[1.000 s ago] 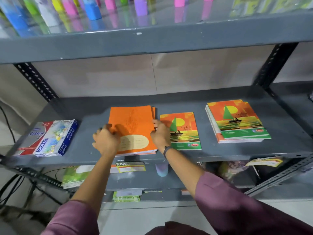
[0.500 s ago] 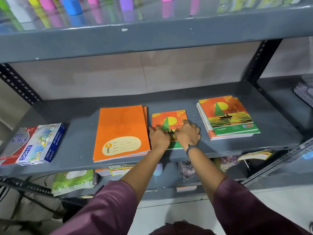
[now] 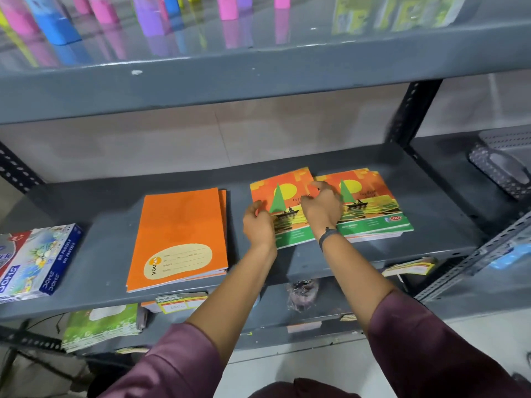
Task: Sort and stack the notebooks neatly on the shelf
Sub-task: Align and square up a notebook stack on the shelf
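On the grey shelf both hands hold one sailboat notebook. The left hand pinches its left edge near the near corner, thumb on the cover and fingers curled at the edge. The right hand lies on the right part of the cover with its fingers bent down on it; how far they close under the edge cannot be told. The notebook sits between the two hands, its far right corner touching or just overlapping the sailboat stack, which lies to the right on the same shelf. Whether the notebook rests flat or is lifted slightly cannot be told.

To the left, well apart from the hands, lies the orange stack, label toward the near edge, with a second orange cover showing at its right side. At the far left end of the shelf sits a box of pastels. On the shelf below, green notebooks lie at the left.
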Demonstrator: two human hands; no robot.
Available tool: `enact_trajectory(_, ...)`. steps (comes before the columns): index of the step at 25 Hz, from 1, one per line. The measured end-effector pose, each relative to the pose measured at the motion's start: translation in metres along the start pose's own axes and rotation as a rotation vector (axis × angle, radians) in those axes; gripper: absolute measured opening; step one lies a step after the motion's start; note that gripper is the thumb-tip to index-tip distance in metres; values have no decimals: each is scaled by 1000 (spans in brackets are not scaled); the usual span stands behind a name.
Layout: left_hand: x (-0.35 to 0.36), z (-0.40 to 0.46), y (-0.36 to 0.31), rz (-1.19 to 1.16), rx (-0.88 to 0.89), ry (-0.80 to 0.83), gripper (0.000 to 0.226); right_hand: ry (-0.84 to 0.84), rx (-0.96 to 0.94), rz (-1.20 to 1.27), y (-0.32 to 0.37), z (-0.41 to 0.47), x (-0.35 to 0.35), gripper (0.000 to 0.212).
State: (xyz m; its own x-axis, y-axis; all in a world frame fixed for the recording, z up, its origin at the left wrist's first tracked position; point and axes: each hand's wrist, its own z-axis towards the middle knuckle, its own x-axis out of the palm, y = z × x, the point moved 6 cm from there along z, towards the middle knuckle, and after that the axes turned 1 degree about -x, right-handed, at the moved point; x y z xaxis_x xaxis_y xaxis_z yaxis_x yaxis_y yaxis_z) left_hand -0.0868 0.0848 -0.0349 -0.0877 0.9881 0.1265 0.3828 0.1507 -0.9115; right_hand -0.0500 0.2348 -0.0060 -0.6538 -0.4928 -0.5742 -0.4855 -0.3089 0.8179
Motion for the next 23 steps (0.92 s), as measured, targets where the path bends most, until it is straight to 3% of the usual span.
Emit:
enact_trajectory(4, 72, -18, -3, 8, 60, 181, 33, -146, -20, -38, -16, 38, -63, 41)
enact_trajectory(8, 118, -36, 18, 46, 44, 298, 31, -115, 58, -77, -53, 56, -99, 41)
enact_trajectory(13, 128, -37, 46, 169, 46, 311, 26, -15, 64, -140, -82, 61, -109, 34)
enact_trajectory(16, 113, -26, 45, 102, -76, 195, 19, -14, 113, 67, -91, 78, -130, 31)
enact_trajectory(18, 110, -20, 43, 98, -147, 171, 24, 122, 151, 176, -100, 95, -131, 42)
enact_trajectory(21, 127, -23, 47, 7, -307, 335, 54, 399, 248, 245, -133, 129, -99, 83)
enact_trajectory(23, 138, -30, 47, 20, -343, 410, 59, 462, 200, 224, -134, 133, -84, 106)
